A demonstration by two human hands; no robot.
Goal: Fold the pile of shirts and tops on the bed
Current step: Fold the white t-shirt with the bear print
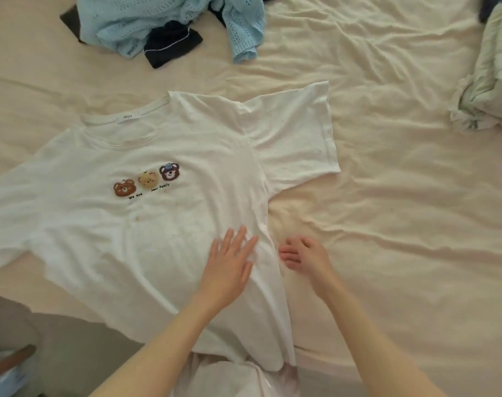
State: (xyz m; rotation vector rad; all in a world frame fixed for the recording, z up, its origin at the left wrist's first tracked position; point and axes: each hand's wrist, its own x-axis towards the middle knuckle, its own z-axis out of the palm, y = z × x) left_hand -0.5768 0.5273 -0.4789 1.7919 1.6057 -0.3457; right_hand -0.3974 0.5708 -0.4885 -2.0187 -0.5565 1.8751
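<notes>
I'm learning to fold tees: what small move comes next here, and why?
Probably the right hand should grip the right side edge of the white bear-print cotton T-shirt and fold it inward: the shirt lies flat and face-up, and the left hand already rests flat beside that edge.

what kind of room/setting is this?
Most likely a bedroom at home. A white T-shirt lies spread on a wrinkled cream bedsheet, loose clothes including a light blue knit top are heaped at the far side, and bunched pale green bedding sits at the right.
</notes>
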